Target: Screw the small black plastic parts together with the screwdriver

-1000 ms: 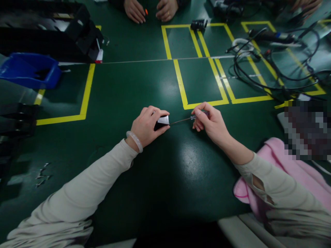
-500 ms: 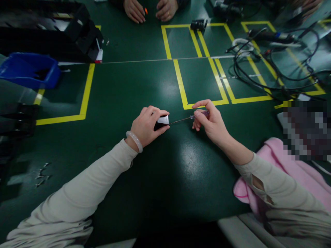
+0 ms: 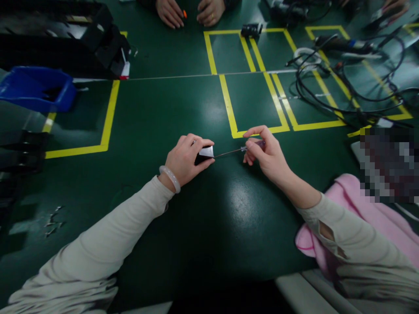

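From my distant seat I see the left hand [image 3: 186,159] pinching a small black piece [image 3: 206,151] with a pale top, at the middle of the green worktop [image 3: 199,244]; I believe this grip is low and firm so the piece does not slide. The right hand [image 3: 266,152] has thumb and fingers closed on the handle of a screwdriver [image 3: 244,148], probably lightly for fine control; its thin shaft points left and seems to meet the right end of the piece, though I cannot tell if it is seated. For moving, the near edge lies well apart from both hands, the yellow tape [image 3: 278,130] is just beyond the right hand, the loose metal bits [image 3: 50,223] are far to the left, and the pink cloth [image 3: 356,198] lies against the right sleeve [image 3: 366,233], so I would watch that arm most
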A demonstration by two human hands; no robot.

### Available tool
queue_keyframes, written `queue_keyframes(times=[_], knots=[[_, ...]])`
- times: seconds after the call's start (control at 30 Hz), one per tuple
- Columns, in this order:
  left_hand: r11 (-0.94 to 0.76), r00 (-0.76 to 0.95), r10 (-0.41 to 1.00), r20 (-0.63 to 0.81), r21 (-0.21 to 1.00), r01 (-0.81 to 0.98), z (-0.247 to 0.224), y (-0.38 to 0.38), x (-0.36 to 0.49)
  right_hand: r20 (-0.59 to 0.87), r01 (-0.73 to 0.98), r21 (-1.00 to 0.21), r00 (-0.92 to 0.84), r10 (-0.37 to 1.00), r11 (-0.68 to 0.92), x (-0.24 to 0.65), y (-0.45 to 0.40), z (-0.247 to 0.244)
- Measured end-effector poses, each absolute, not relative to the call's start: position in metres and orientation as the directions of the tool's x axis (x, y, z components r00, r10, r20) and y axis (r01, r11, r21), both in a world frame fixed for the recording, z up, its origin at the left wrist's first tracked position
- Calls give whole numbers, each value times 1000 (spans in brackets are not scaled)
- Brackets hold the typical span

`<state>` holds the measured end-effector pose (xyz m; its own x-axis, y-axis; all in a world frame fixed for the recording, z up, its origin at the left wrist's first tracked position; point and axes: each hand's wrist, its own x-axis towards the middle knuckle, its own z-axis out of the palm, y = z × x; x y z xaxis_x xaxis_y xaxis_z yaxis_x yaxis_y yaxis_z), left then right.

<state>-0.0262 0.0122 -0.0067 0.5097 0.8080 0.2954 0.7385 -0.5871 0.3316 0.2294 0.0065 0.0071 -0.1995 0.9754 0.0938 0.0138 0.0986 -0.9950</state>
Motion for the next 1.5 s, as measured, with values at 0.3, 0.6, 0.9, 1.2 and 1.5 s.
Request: queue_keyframes(times=[0.3, 0.6, 0.9, 1.2, 1.5], knots=[[-574, 503, 818, 281, 336, 747, -7, 12, -26, 81, 53, -994, -197, 977, 93, 230, 7, 5], [-592, 513, 804, 301, 337, 732, -7, 12, -26, 72, 30, -996, -197, 978, 80, 230, 7, 5], [-580, 506, 814, 287, 338, 741, -6, 11, -26, 97, 28, -994, -188, 977, 104, 230, 7, 5], [-598, 514, 799, 311, 328, 732, -8, 13, -26, 110, 52, -991, -189, 976, 122, 231, 8, 4], [-601, 514, 796, 320, 321, 732, -8, 12, -26, 83, 58, -994, -211, 974, 98, 232, 9, 2]])
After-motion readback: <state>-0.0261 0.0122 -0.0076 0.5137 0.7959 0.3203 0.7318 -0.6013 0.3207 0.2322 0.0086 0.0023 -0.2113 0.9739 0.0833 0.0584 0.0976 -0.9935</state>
